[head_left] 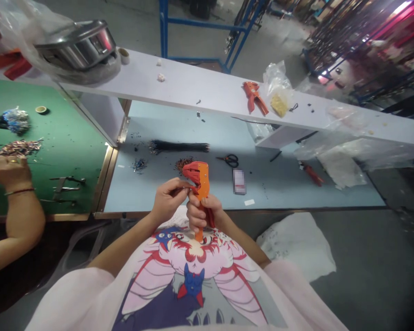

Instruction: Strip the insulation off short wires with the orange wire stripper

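at lap height, orange stripper [200, 179] upright, right hand [203, 214] gripping it, left hand [166, 198] pinched

Scissors [230, 160] and wire bundle [179, 146] on table [279, 186], behind the wire stripper [200, 179].

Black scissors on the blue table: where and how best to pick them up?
Grip the black loop handles at the right end of the scissors; the blades point left. They lie flat on the blue table with bare surface around, so come from above, near side. The right hand is closed on the orange stripper; the left hand pinches at its head.
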A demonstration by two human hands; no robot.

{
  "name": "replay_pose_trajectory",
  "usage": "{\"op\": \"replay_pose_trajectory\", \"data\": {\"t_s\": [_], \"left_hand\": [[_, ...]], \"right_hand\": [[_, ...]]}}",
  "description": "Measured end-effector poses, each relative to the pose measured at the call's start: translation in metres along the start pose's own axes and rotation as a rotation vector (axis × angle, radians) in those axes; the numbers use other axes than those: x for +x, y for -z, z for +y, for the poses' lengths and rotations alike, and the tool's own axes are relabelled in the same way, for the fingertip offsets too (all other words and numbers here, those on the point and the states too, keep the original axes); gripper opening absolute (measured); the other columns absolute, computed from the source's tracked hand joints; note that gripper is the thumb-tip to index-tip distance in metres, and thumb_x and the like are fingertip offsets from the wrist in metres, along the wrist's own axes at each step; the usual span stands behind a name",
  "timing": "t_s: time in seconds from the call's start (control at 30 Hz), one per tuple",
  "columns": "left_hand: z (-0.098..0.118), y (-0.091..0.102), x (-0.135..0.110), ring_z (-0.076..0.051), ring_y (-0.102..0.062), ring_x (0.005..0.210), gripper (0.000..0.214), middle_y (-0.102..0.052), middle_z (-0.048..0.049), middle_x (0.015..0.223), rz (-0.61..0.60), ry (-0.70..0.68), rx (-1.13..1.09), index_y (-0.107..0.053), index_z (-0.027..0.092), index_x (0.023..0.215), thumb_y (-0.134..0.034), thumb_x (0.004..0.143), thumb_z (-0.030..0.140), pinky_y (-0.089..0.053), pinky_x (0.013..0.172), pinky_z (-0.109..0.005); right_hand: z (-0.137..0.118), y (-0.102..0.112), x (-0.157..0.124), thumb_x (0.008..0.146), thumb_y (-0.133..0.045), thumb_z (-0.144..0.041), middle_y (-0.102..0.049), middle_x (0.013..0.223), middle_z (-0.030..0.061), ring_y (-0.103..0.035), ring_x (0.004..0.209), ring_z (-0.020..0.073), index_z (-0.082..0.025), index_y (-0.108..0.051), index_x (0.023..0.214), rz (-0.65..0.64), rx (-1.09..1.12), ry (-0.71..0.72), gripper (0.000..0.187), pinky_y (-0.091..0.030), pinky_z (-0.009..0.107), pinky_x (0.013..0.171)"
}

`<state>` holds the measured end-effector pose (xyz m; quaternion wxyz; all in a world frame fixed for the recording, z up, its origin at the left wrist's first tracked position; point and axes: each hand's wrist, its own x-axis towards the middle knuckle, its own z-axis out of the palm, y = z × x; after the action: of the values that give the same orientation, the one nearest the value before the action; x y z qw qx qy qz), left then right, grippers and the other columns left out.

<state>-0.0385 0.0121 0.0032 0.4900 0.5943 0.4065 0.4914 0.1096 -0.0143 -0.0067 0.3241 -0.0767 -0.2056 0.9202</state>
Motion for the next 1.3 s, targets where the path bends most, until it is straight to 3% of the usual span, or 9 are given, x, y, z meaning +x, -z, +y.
{"op": "replay_pose_trajectory", "data": {"t_s": [0.33,0.6,0.7,0.8,0.97,1.1,1.3], "left_hand": [[-0.005,-0.002,0.001,-0.010,-0.050,0.061,0.011,-0.057,-0.0002,0.066,-0.015,0.083,-0.037,-0.065,0.015,0.073,-0.057,0.077,0.022,-0.039,0.058,-0.021],[-0.009,-0.005,0.005,-0.012,-0.054,0.065,0.014,-0.063,-0.0020,0.071,0.017,0.200,0.021,-0.065,0.014,0.076,-0.058,0.076,0.027,-0.042,0.062,-0.023],[-0.030,-0.006,0.014,-0.013,-0.056,0.067,0.019,-0.065,-0.0026,0.074,0.048,0.238,0.082,-0.067,0.015,0.082,-0.058,0.075,0.030,-0.043,0.063,-0.023],[-0.067,-0.004,0.026,-0.014,-0.056,0.068,0.021,-0.065,-0.0028,0.071,0.081,0.300,0.178,-0.067,0.014,0.082,-0.058,0.073,0.031,-0.043,0.063,-0.023],[-0.125,0.011,0.032,-0.015,-0.056,0.065,0.020,-0.065,-0.0037,0.068,0.119,0.474,0.273,-0.068,0.013,0.079,-0.057,0.070,0.028,-0.041,0.060,-0.025],[-0.146,0.031,0.019,-0.015,-0.053,0.062,0.023,-0.064,-0.0034,0.067,0.148,0.521,0.317,-0.069,0.014,0.081,-0.055,0.070,0.028,-0.039,0.057,-0.025],[-0.158,0.046,0.011,-0.013,-0.049,0.056,0.023,-0.063,-0.0029,0.064,0.130,0.554,0.367,-0.069,0.014,0.079,-0.054,0.069,0.029,-0.037,0.055,-0.025]], "right_hand": [[0.003,0.002,0.001,0.081,-0.057,-0.046,-0.041,0.051,-0.0092,-0.034,0.035,0.0060,-0.021,-0.038,0.074,0.030,0.029,0.028,0.032,-0.045,0.023,0.040],[0.005,0.006,0.006,0.085,-0.051,-0.044,-0.031,0.046,-0.0108,-0.018,0.031,0.0037,-0.020,-0.039,0.070,0.106,0.144,0.090,0.031,-0.032,0.014,0.031],[-0.006,0.019,0.017,0.086,-0.049,-0.042,-0.037,0.052,-0.0085,-0.031,0.036,0.0051,-0.019,-0.044,0.075,0.264,0.198,0.172,0.025,-0.040,0.017,0.038],[-0.019,0.047,0.029,0.085,-0.045,-0.040,-0.051,0.064,-0.0015,-0.052,0.057,0.0108,-0.017,-0.049,0.080,0.511,0.236,0.261,0.024,-0.050,0.026,0.057],[-0.017,0.100,0.020,0.077,-0.046,-0.027,-0.054,0.060,0.0008,-0.054,0.059,0.0144,-0.018,-0.047,0.065,0.891,0.234,0.188,0.015,-0.050,0.035,0.069],[0.002,0.121,-0.006,0.072,-0.051,-0.024,-0.054,0.058,-0.0001,-0.054,0.056,0.0146,-0.020,-0.046,0.062,0.995,0.196,0.143,0.012,-0.050,0.036,0.067],[0.012,0.133,-0.023,0.067,-0.052,-0.023,-0.052,0.053,-0.0014,-0.054,0.054,0.0144,-0.021,-0.041,0.059,1.077,0.147,0.150,0.014,-0.051,0.033,0.063]]}}
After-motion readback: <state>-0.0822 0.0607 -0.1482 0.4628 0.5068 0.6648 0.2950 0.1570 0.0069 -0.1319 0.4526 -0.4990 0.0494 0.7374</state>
